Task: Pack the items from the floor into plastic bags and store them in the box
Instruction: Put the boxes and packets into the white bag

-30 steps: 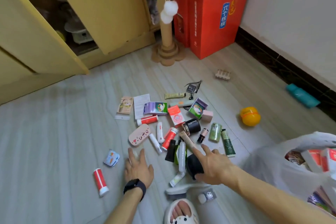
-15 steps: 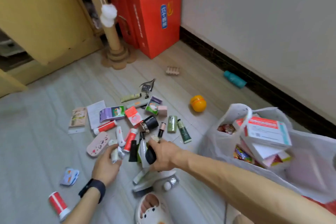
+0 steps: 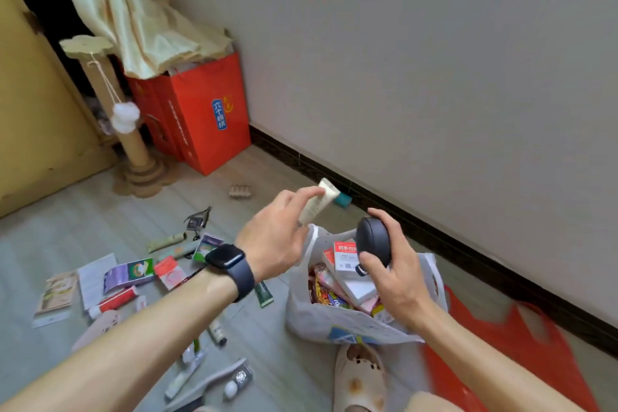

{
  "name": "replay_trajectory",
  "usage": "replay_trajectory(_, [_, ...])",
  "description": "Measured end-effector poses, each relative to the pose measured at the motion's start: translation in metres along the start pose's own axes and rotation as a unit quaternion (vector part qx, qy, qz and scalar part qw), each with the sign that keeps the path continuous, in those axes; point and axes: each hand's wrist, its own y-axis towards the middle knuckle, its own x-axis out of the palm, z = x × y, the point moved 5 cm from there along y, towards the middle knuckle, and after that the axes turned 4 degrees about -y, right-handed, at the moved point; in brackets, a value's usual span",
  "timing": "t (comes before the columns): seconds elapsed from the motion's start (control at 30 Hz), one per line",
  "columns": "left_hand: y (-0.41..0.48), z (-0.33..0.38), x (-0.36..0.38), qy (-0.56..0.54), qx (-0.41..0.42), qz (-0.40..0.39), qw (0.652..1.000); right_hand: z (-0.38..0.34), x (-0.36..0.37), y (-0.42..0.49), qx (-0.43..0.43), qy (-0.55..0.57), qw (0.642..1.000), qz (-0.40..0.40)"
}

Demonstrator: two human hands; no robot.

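A pale wood-look floor [image 3: 83, 231] beside a grey wall lies strewn with small toiletries and cartons, among them a purple-and-green carton [image 3: 128, 273] and a red-and-white tube [image 3: 113, 301], well apart from a tall red paper carrier bag [image 3: 200, 130] standing by the wall. Nearer the person, a white translucent plastic bag [image 3: 334, 324] sits open on the floor, part-filled with red-and-white cartons and bright snack packets, with a crumpled orange plastic bag [image 3: 521, 344] just beside it. Above the white bag's mouth, the left hand [image 3: 277, 241], a dark smartwatch [image 3: 230, 261] on its wrist, pinches a cream-coloured soft squeeze tube [image 3: 319, 201] between thumb and fingertips, the tube tilted up and away. The right hand [image 3: 391, 264] wraps fingers and thumb round a black rounded hard-shell case [image 3: 373, 241], held on edge directly over the cartons. Both items are clear of the floor and not yet in the bag. The case looks rigid, light and smooth, likely best cupped round its rim, since a looser hold could let it slip. The tube should be light and yielding, safe to nip at mid-body, though squeezing near the cap risks leakage. The thin bag is limp and will probably need its handles gathered before lifting
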Motion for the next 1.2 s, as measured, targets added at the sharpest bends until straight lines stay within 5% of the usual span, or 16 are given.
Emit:
replay_trajectory(0.1, [0.006,0.033,0.06,0.092,0.043,-0.146,0.984,0.061,-0.017,-0.024,0.139,-0.058,0.988,-0.023])
replay_trajectory(0.2, [-0.003,0.036,0.122,0.206,0.071,-0.276,0.936,0.101,-0.008,-0.043,0.217,-0.153,0.945,-0.193])
replay_trajectory(0.33, [-0.016,0.015,0.173,0.313,0.055,-0.353,0.88,0.124,0.012,-0.047,0.236,-0.273,0.841,-0.404])
replay_trajectory(0.5, [-0.009,0.008,0.18,0.412,0.141,-0.294,0.851,0.138,0.024,-0.023,0.245,-0.312,0.81,-0.432])
replay_trajectory(0.63, [0.001,-0.003,0.139,0.601,0.119,-0.226,0.758,0.131,0.018,-0.013,0.127,-0.469,0.763,-0.427])
replay_trajectory(0.8, [0.015,-0.024,0.074,0.479,-0.156,-0.129,0.854,0.09,-0.022,-0.001,-0.083,-0.542,0.821,-0.159])
replay_trajectory(0.87, [0.014,-0.027,0.06,0.408,-0.22,-0.141,0.875,0.092,-0.051,-0.004,0.014,-0.514,0.856,-0.046])
replay_trajectory(1.0, [0.005,-0.009,0.056,0.248,-0.242,-0.176,0.921,0.139,-0.081,-0.036,0.383,-0.341,0.855,-0.072])
replay_trajectory(1.13, [-0.007,0.002,0.064,0.163,-0.26,-0.174,0.936,0.132,-0.072,-0.052,0.431,-0.026,0.902,-0.012])
replay_trajectory(1.2, [-0.01,0.0,0.065,0.034,-0.293,-0.158,0.942,0.113,-0.068,-0.04,0.403,0.082,0.91,0.059])
